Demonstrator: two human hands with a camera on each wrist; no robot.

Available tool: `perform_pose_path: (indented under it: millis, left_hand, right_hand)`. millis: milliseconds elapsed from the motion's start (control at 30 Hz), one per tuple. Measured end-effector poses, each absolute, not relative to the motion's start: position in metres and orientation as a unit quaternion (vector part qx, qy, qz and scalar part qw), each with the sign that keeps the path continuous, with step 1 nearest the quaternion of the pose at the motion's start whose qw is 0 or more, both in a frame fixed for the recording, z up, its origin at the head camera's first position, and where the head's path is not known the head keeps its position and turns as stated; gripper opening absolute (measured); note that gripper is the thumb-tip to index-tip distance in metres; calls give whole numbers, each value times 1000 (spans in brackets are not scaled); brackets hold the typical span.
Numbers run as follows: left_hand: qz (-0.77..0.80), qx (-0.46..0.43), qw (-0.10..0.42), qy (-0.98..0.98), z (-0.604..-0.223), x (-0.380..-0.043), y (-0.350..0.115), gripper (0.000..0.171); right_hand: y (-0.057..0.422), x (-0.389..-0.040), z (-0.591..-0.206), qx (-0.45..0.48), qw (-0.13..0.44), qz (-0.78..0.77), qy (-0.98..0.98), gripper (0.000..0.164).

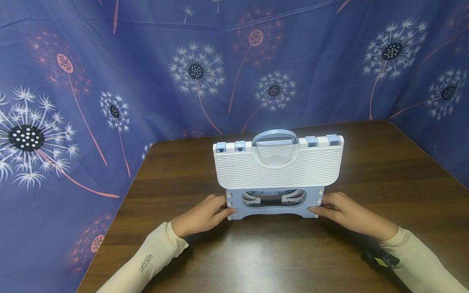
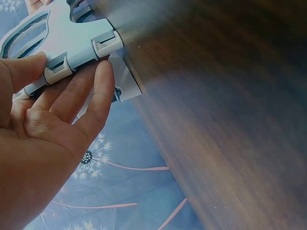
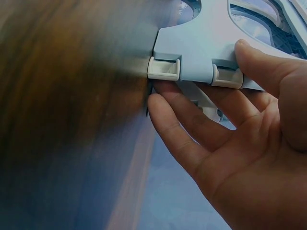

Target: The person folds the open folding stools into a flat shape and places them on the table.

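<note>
A white and pale blue folding step stool (image 1: 238, 173) stands upright on the table, its textured white top panel tipped toward me. A blue carry handle (image 1: 276, 132) arches over the upper edge. Below hangs the blue leg panel (image 1: 275, 210), with an oval opening that shows white curved parts inside. My left hand (image 1: 203, 215) grips the panel's left edge, thumb on the front face and fingers behind. On the opposite edge, my right hand (image 1: 348, 213) pinches the panel the same way. Both wrist views show white hinge clips (image 3: 164, 69) along the gripped edges.
The brown wooden table (image 1: 176, 175) extends around the stool on all sides. Behind it and to the left and right hangs a blue cloth (image 1: 234, 81) printed with dandelions. A dark device with a yellow label (image 1: 381, 261) sits at my right wrist.
</note>
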State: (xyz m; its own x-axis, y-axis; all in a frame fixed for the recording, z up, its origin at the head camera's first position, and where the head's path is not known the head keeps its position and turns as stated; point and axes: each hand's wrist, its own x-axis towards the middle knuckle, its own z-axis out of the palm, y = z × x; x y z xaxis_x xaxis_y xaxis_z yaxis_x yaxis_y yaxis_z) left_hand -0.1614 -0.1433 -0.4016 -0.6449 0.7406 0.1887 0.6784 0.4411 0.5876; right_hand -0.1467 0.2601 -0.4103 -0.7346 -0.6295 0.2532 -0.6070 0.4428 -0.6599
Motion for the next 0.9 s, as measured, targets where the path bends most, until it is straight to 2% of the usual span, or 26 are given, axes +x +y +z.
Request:
perform_pose_path:
  millis: [900]
  left_hand:
    - [333, 414, 67, 845, -399, -161, -143, 14]
  right_hand:
    - [261, -146, -409, -369, 10, -382, 847, 13]
